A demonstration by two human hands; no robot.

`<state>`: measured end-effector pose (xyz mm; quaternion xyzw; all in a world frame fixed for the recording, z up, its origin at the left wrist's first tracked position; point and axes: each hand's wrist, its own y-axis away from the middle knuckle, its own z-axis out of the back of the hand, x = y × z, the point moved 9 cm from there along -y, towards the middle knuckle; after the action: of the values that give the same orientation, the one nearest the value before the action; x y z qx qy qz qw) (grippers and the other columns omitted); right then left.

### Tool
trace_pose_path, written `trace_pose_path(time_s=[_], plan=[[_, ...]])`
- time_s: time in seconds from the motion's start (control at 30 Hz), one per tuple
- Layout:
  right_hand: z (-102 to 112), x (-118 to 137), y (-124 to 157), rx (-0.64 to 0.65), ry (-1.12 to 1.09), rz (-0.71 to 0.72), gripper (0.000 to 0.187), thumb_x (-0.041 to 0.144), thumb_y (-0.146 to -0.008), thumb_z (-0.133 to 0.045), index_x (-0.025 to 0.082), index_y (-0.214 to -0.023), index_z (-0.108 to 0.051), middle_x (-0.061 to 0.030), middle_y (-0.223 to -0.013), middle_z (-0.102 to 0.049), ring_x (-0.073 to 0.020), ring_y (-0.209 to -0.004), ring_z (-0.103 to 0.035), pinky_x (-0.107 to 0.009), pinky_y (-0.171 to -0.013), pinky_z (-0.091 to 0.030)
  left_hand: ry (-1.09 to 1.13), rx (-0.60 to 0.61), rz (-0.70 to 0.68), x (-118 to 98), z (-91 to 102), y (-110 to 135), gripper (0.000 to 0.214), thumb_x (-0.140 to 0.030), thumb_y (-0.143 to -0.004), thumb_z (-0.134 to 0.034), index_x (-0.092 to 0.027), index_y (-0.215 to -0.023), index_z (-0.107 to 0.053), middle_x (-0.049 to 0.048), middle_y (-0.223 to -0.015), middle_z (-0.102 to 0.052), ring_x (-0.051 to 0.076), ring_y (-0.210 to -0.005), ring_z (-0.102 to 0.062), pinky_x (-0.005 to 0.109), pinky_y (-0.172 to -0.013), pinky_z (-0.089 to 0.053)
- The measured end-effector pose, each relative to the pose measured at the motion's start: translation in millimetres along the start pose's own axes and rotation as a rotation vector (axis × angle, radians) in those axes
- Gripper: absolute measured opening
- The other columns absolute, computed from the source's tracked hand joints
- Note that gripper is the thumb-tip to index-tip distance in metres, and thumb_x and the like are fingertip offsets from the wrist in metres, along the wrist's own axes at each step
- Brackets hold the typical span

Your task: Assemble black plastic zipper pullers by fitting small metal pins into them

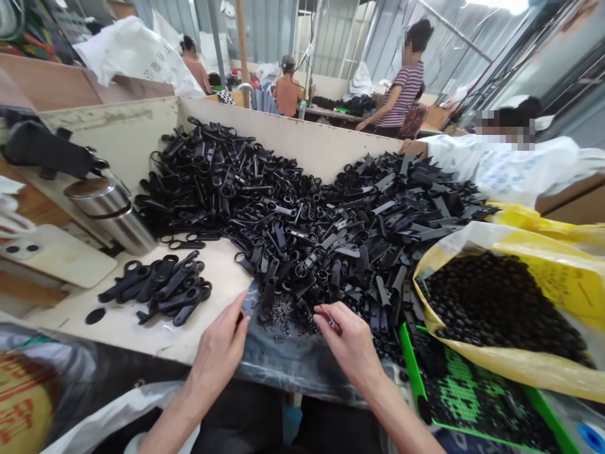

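Note:
My left hand is closed at the edge of the dark work mat, thumb against fingers. A bit of something dark shows between them, too covered to name. My right hand pinches with thumb and forefinger, and what sits in the pinch is too small to make out. Between the hands lies a small heap of tiny shiny metal pieces. Right behind it rises a big pile of black plastic parts, many with a ring at one end, others flat and long. Left of my left hand rests a smaller group of black ring-ended parts.
A steel flask and a pale phone stand at left. On the right are a yellow-white sack of black round pieces and a green tray. Low boards fence the back; several people are beyond.

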<state>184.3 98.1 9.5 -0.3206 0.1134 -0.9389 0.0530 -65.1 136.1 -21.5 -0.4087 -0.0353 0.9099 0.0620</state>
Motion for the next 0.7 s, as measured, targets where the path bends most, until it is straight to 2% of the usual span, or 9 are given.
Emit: trace_pose_path(time_s=[0.1, 0.17, 0.23, 0.33, 0.4, 0.5, 0.6, 0.63, 0.7], plan=[[-5.3, -5.1, -7.4, 0.005, 0.048, -0.074, 0.020, 0.036, -0.096, -0.068, 0.020, -0.108, -0.072, -0.0025, -0.090, -0.073, -0.0209, -0.077, -0.071, -0.028, -0.069, -0.050, 0.453, -0.100, 0.357, 21.1, 12.1, 11.6, 0.049, -0.038, -0.085, -0.065, -0.021, -0.129, -0.053, 0.0040, -0.085, -0.073, 0.023, -0.077, -0.066, 0.033, -0.068, -0.051], [-12.9, -6.8, -7.4, 0.011, 0.080, -0.131, 0.021, 0.039, -0.093, -0.070, 0.021, -0.102, -0.074, -0.0028, -0.084, -0.071, -0.0224, -0.072, -0.071, -0.030, -0.064, -0.047, 0.847, -0.082, 0.562, 21.6, 7.4, 30.3, 0.043, -0.033, -0.080, -0.069, -0.021, -0.118, -0.054, 0.0035, -0.083, -0.074, 0.018, -0.066, -0.059, 0.027, -0.056, -0.046], [-19.3, -8.6, -5.5, 0.012, 0.090, -0.186, 0.020, 0.040, -0.093, -0.068, 0.021, -0.091, -0.076, -0.0038, -0.081, -0.071, -0.0228, -0.069, -0.070, -0.029, -0.061, -0.044, 1.158, 0.002, 0.742, 13.1, -4.1, 56.0, 0.033, -0.025, -0.078, -0.071, -0.018, -0.108, -0.059, 0.0068, -0.086, -0.074, 0.017, -0.070, -0.060, 0.026, -0.059, -0.049], [-23.8, -14.0, -4.3, 0.015, 0.047, -0.249, 0.023, 0.041, -0.092, -0.065, 0.022, -0.086, -0.076, -0.0036, -0.080, -0.071, -0.0226, -0.069, -0.070, -0.029, -0.059, -0.043, 1.350, 0.214, 0.989, 4.6, -30.7, 105.4, 0.031, -0.018, -0.078, -0.078, -0.014, -0.105, -0.065, 0.0106, -0.092, -0.076, 0.017, -0.078, -0.068, 0.027, -0.068, -0.052], [-23.0, -20.4, -5.2, 0.016, -0.003, -0.284, 0.025, 0.044, -0.091, -0.063, 0.022, -0.090, -0.076, -0.0024, -0.078, -0.072, -0.0210, -0.065, -0.068, -0.029, -0.058, -0.045, 1.400, 0.383, 1.038, 3.1, -50.7, 133.8, 0.037, -0.030, -0.079, -0.085, -0.017, -0.108, -0.066, 0.0096, -0.094, -0.078, 0.018, -0.076, -0.072, 0.026, -0.066, -0.052], [-15.4, -30.7, -4.2, 0.006, -0.064, -0.329, 0.035, 0.051, -0.089, -0.061, 0.020, -0.094, -0.075, -0.0008, -0.068, -0.069, -0.0185, -0.054, -0.061, -0.028, -0.053, -0.045, 1.387, 0.536, 0.965, 7.2, -70.5, 155.9, 0.057, -0.054, -0.073, -0.088, -0.020, -0.111, -0.064, 0.0092, -0.089, -0.079, 0.017, -0.063, -0.074, 0.023, -0.059, -0.047], [-2.8, -31.2, 4.8, -0.008, -0.104, -0.360, 0.043, 0.059, -0.089, -0.060, 0.019, -0.094, -0.073, 0.0022, -0.056, -0.061, -0.0168, -0.047, -0.053, -0.027, -0.046, -0.041, 1.307, 0.551, 0.915, 6.1, -72.0, 153.8, 0.061, -0.056, -0.080, -0.081, -0.021, -0.126, -0.061, 0.0091, -0.087, -0.079, 0.010, -0.047, -0.061, 0.019, -0.045, -0.032], [1.1, -25.7, 9.0, -0.011, -0.137, -0.347, 0.042, 0.059, -0.089, -0.061, 0.019, -0.094, -0.073, 0.0014, -0.059, -0.064, -0.0154, -0.046, -0.051, -0.026, -0.046, -0.041, 1.312, 0.537, 0.908, 1.3, -68.9, 148.1, 0.059, -0.053, -0.083, -0.079, -0.020, -0.129, -0.061, 0.0091, -0.088, -0.078, 0.009, -0.045, -0.057, 0.019, -0.042, -0.028], [5.0, -3.9, 17.1, 0.013, -0.222, -0.263, 0.034, 0.053, -0.091, -0.065, 0.020, -0.092, -0.072, -0.0028, -0.078, -0.074, -0.0126, -0.046, -0.052, -0.025, -0.047, -0.045, 1.386, 0.495, 0.936, -11.9, -61.5, 134.7, 0.050, -0.044, -0.082, -0.076, -0.015, -0.122, -0.066, 0.0096, -0.090, -0.075, 0.010, -0.051, -0.054, 0.020, -0.041, -0.029]])
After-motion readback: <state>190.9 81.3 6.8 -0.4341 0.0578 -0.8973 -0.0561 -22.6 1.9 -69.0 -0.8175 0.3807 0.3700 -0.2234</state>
